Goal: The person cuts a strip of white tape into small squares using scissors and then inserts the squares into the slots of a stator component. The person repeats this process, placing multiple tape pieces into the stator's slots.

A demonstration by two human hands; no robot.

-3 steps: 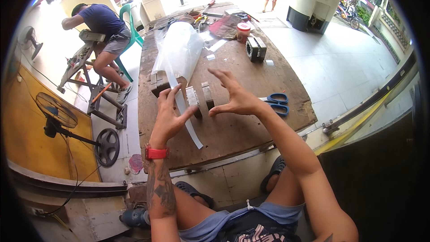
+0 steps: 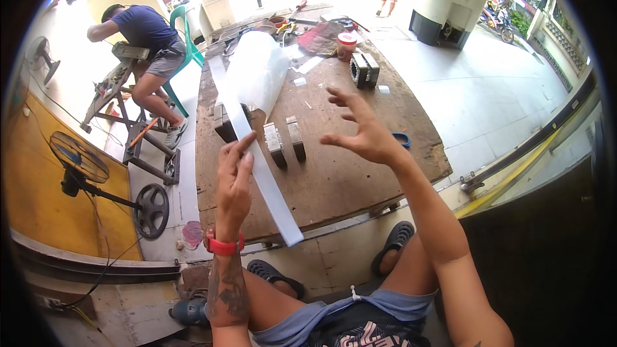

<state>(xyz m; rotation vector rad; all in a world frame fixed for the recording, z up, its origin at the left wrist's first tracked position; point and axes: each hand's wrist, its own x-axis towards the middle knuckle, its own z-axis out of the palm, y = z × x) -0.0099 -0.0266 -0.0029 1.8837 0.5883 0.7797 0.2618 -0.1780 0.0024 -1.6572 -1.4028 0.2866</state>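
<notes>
My left hand [image 2: 234, 183], a red watch on its wrist, has its fingers closed around the edge of a long white strip [image 2: 268, 196]. The strip slants across the table, its near end out over the front edge. My right hand [image 2: 361, 130] hovers above the wood, fingers spread and holding nothing. Between my hands stand two dark blocks, a left block [image 2: 274, 146] with a rough pale top and a right block [image 2: 295, 139]. A further dark block [image 2: 224, 123] sits partly under the strip. Blue-handled scissors [image 2: 402, 137] are mostly hidden by my right hand.
On the wooden table [image 2: 340, 199] lie a clear plastic bag [image 2: 258, 71], a red-and-white jar [image 2: 346, 45], paired dark blocks [image 2: 364, 71] and tools at the far end. A person [image 2: 149, 32] sits working at the left, beyond a standing fan [image 2: 78, 160].
My left fingers have drawn together on the strip, which has come nearer and now passes the table's front edge. My right hand has moved right, away from the blocks, covering more of the scissors.
</notes>
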